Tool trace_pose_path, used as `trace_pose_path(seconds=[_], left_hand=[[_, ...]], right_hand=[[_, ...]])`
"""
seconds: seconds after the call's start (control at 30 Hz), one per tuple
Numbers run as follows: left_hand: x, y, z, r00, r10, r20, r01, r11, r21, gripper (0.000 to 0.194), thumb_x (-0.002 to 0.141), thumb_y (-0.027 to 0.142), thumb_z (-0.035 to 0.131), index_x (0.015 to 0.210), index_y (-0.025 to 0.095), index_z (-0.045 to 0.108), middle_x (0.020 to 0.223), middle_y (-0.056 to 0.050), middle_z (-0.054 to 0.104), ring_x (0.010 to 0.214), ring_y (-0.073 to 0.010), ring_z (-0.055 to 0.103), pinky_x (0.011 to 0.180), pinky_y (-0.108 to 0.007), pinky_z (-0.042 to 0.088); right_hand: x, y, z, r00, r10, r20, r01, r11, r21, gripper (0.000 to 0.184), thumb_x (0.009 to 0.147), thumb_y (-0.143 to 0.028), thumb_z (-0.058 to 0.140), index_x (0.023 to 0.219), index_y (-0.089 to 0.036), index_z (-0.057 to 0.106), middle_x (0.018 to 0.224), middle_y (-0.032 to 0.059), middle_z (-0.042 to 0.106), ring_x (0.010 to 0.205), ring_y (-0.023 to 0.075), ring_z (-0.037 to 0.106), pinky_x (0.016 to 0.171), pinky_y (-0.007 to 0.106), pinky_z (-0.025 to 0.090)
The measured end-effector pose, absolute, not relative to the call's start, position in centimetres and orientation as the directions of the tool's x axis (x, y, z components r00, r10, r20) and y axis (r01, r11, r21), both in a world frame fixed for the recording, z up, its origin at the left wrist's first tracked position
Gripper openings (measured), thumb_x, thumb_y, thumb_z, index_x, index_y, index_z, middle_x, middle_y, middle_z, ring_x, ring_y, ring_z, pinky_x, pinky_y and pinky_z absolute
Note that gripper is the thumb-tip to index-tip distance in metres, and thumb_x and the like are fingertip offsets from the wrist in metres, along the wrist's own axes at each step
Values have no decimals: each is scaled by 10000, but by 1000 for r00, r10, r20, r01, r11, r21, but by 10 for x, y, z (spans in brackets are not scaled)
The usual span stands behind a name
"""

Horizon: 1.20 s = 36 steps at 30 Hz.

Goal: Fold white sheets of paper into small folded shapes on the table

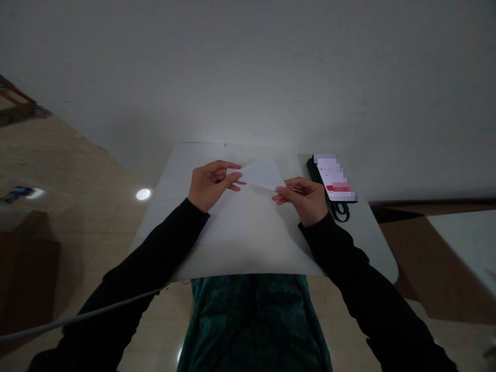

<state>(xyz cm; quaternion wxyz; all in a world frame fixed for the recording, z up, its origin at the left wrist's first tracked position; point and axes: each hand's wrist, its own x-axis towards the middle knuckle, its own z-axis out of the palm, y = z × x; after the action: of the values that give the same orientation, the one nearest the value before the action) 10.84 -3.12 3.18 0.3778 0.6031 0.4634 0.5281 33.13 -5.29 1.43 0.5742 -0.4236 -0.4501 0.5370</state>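
The left hand (210,186) is partly closed in a pinch, with thumb and fingers (231,179) together on the left end of a piece of white paper (261,174). The right hand (303,200) is also partly closed, with its fingers (282,194) clamped on the right end of the same paper. Both hands hold it at once, one at each side, so the paper spans the gap between them. Neither hand touches the tabletop (271,258) as far as the view shows.

The paper is held up just above the far-middle part of the tabletop, between the hands and a little farther away than the wrists. It looks folded, with a slanted edge and a roughly triangular shape, and it comes to a corner near the right hand. The exact folds are hard to make out. It is plain white, with no print visible.

A pale flat sheet (227,219) seems to lie on the tabletop under the left hand, though it is faint against the white surface. A phone (335,178) with a pixelated screen lies near the far right edge, just past the right hand. A black cable (339,210) is coiled beside it. Black sleeves (182,235) cover both forearms.
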Motion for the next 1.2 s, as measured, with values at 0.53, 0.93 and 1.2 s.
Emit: trace_pose_path(seconds=[0.53,0.93,1.2], left_hand=[[112,-38,30,-123,908,401,194,-374,907,214,688,326,766,779,146,696,666,-26,694,611,-172,702,602,-270,604],[112,-35,31,37,918,395,145,-396,907,165,727,316,738,800,168,752,705,-37,701,597,-123,661,603,-252,571],[109,-30,29,-32,972,231,156,-224,962,311,705,343,748,922,132,675,682,-42,708,626,-165,702,606,-246,580]], right_hand=[[336,-53,18,-335,925,-182,-360,-304,-882,324,628,-279,791,716,-213,487,678,15,743,618,187,723,530,250,587],[345,-44,18,-240,934,-263,-410,-343,-845,256,593,-235,790,689,-204,555,610,0,722,532,137,693,469,174,565],[341,-51,24,-290,948,-127,-297,-216,-930,355,643,-319,793,736,-222,465,659,0,734,587,188,715,517,268,591]])
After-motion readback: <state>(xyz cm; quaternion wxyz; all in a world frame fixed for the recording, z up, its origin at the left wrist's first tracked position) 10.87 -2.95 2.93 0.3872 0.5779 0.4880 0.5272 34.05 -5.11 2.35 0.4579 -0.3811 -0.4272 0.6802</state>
